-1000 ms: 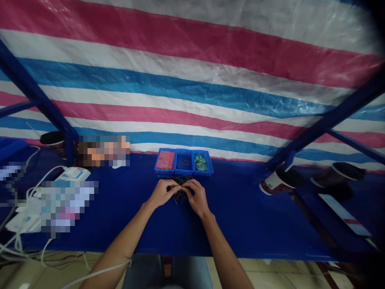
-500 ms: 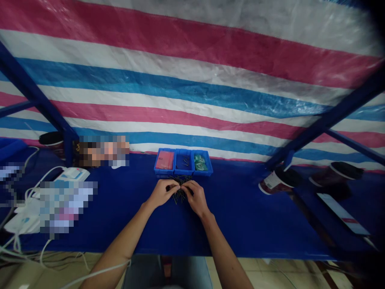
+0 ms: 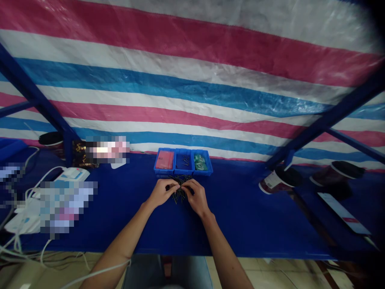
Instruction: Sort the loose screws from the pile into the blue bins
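Head view: one pink, white and blue striped tarpaulin (image 3: 192,96), behind; one blue-covered table (image 3: 240,224); three adjoining blue plastic bins (image 3: 183,161) at the table's far edge, with one pink packet (image 3: 165,159) left and green packets (image 3: 198,162) right. Two bare hands, left hand (image 3: 162,192) and right hand (image 3: 197,196), curled and pinching, fingertips almost meeting. Between them, just short of the bins, one loose heap of thin dark nails (image 3: 179,195), too many to count, crisscrossed, long axes mostly running toward and away from the body.
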`<state>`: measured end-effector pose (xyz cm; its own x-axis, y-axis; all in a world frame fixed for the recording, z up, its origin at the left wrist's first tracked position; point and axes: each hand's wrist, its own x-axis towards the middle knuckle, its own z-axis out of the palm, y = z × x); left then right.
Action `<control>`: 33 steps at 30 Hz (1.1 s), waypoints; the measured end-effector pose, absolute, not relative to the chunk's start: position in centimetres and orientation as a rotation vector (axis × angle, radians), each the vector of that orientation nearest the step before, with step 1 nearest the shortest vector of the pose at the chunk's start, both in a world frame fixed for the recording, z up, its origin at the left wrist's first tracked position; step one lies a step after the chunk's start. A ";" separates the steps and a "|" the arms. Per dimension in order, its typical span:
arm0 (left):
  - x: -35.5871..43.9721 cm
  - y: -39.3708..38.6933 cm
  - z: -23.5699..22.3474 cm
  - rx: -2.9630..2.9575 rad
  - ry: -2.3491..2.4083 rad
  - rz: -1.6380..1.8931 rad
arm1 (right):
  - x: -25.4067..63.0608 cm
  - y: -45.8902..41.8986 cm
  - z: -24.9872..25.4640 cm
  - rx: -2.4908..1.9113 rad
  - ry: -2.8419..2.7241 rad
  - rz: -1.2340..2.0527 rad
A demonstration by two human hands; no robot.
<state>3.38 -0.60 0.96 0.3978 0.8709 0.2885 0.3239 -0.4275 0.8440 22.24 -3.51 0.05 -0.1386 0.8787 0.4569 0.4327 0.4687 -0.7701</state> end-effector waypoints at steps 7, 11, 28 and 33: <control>3.4 -0.5 0.9 1.944 1.038 0.968 | 22.3 -3.3 0.1 -1.119 -1.732 0.567; 3.5 -0.5 0.8 1.948 1.048 0.958 | 22.4 -3.2 0.0 -1.116 -1.716 0.549; 3.4 -0.5 1.0 1.953 1.043 0.950 | 22.6 -3.3 0.0 -1.132 -1.693 0.557; 3.4 -0.5 1.0 1.945 1.045 0.958 | 22.6 -3.3 0.1 -1.141 -1.696 0.563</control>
